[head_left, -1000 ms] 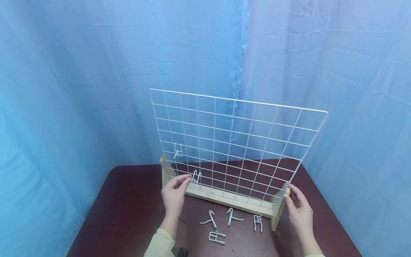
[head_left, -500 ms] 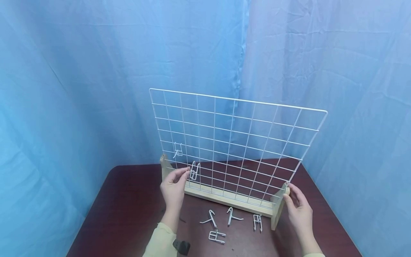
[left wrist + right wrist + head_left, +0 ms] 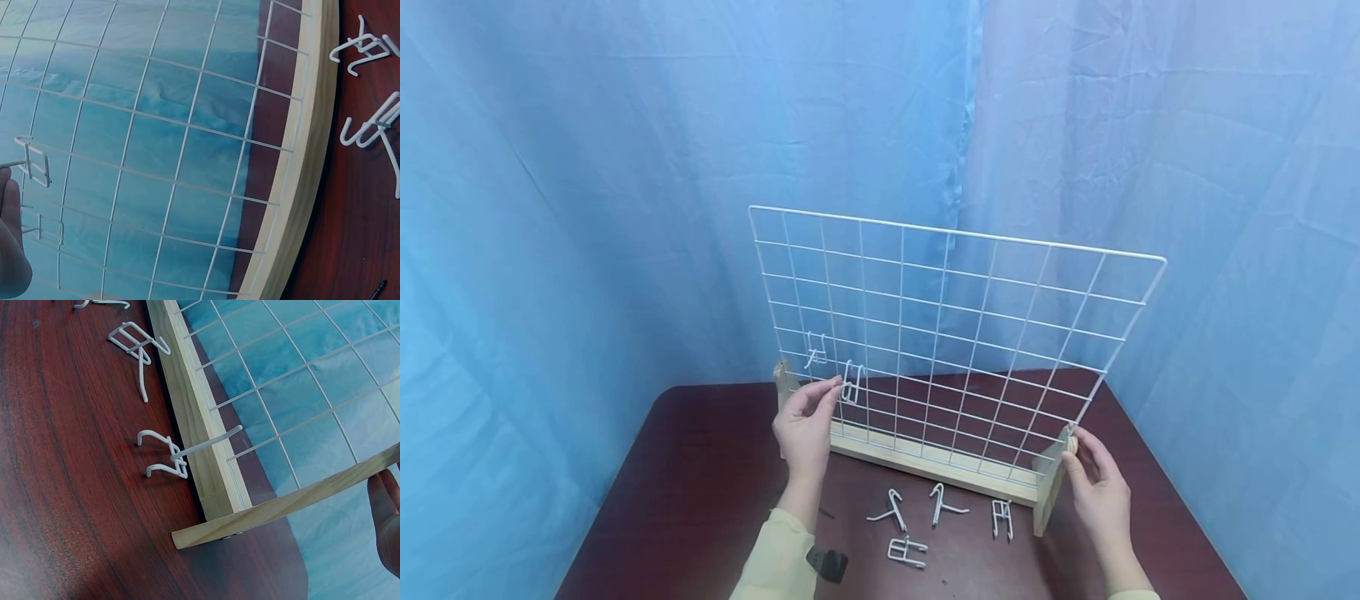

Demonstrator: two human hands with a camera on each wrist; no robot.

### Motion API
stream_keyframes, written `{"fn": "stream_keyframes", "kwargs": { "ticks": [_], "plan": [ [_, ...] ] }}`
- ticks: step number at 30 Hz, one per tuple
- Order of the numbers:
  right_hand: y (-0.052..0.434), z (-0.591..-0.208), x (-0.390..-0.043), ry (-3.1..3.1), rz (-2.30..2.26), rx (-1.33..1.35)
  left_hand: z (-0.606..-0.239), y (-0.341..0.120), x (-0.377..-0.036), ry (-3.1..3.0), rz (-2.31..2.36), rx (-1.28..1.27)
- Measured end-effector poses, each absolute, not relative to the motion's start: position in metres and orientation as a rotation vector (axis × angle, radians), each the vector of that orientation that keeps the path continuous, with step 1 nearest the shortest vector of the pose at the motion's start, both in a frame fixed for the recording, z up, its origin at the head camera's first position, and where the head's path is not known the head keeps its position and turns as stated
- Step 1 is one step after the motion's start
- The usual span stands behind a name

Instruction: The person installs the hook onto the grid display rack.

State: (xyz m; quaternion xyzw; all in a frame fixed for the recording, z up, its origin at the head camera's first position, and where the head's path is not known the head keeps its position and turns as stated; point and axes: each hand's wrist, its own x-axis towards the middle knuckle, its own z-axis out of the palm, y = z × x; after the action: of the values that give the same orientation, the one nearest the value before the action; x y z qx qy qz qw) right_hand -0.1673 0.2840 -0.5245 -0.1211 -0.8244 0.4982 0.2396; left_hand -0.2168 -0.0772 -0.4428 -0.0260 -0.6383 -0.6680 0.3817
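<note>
The left hand [image 3: 805,421] pinches a white wire hook [image 3: 852,382], now raised higher against the wire grid panel [image 3: 955,333], beside a mounted hook [image 3: 816,350]. The right hand [image 3: 1093,483] grasps the wooden stand [image 3: 1051,483].

Soft even light, bowed edges

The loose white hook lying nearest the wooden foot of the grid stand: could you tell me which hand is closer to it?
Right. The right hand holds the stand's wooden foot just beside that hook; the left hand is up at the wire grid, pinching another hook.
</note>
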Motion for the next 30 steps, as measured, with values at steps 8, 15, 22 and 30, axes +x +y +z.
{"fn": "stream_keyframes", "kwargs": {
  "ticks": [8,15,22,30],
  "plan": [
    [0.283,-0.524,-0.167,-2.267,1.353,-0.346,-0.450,-0.078,-0.232,-1.563,-1.668,-0.100],
    [0.283,-0.524,-0.166,-2.247,1.366,-0.344,-0.442,-0.075,-0.237,-1.473,-1.669,-0.115],
    [0.283,-0.524,-0.166,-2.247,1.371,-0.350,-0.439,-0.074,-0.242,-1.455,-1.674,-0.115],
    [0.282,-0.524,-0.167,-2.245,1.372,-0.350,-0.439,-0.076,-0.245,-1.461,-1.672,-0.070]
  ]
}}
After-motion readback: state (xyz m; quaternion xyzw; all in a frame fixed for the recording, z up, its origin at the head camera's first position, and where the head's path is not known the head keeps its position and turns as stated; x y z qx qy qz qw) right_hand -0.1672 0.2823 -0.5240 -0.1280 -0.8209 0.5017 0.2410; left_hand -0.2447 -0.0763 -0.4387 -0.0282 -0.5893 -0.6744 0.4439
